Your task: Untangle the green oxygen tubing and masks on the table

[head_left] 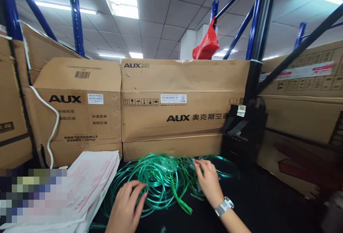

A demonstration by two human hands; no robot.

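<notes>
A tangled heap of thin green plastic tubing lies on a dark table surface. My left hand rests on the near left loops of the tubing, fingers stretched and apart. My right hand, with a silver watch on its wrist, reaches into the right side of the heap, fingertips touching clear plastic pieces among the tubes. A flat green strap trails out of the pile toward me.
A stack of white paper pouches with red print lies at the left. Brown AUX cartons wall off the back of the table. A black bag hangs on a blue rack post; a red bag hangs higher.
</notes>
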